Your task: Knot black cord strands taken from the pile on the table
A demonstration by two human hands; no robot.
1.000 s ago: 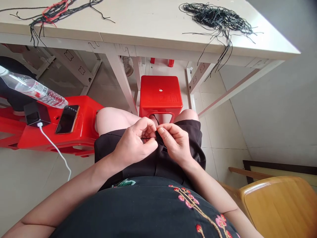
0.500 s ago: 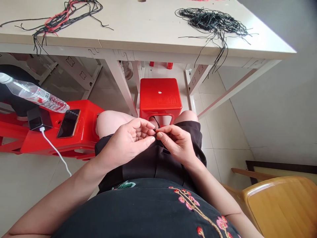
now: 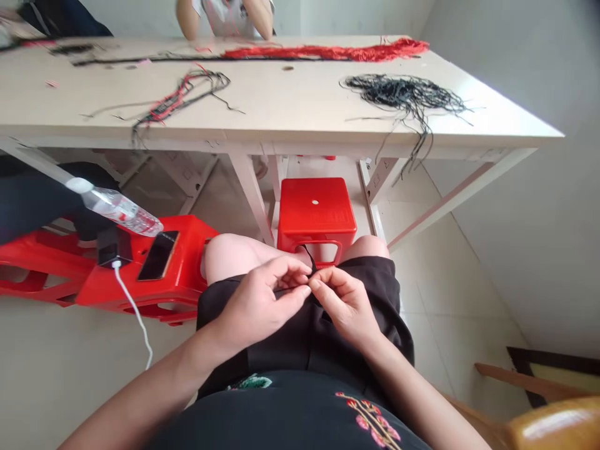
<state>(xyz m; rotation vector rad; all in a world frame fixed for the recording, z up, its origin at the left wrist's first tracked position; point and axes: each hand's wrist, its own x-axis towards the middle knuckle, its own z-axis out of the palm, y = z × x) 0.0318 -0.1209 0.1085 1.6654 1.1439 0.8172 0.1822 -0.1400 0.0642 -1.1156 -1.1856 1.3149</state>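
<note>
Hands meet over the lap, below the bench (image 3: pixel 281 115): the right hand (image 3: pixel 347 306) pinches a dark strand (image 3: pixel 310 276) between thumb and forefinger, while the left hand (image 3: pixel 262 303) curls beside it, its fingertips almost at the same spot. Whether the left also grips the strand I cannot tell. Half a second ago the grip looked much the same; a second ago the left was more tightly curled, so it has loosened and the strand seems to rest mainly with the right, fine finger work still under way.

Mostly, the view has lifted, bringing in red cord (image 3: pixel 328 52) along the bench's far side and a person (image 3: pixel 229 19) sitting opposite. Nearer lie black cords (image 3: pixel 394 92), ends hanging over the edge, and a red-and-black bundle (image 3: pixel 175 100).

On the left stool (image 3: pixel 190 237) are a bottle (image 3: pixel 122 209), a phone (image 3: pixel 158 256) and a black box (image 3: pixel 113 245) with a white cable (image 3: pixel 134 306). Nothing blocks the hands, but fingers and black shorts (image 3: pixel 290 350) make the strand hard to see.
</note>
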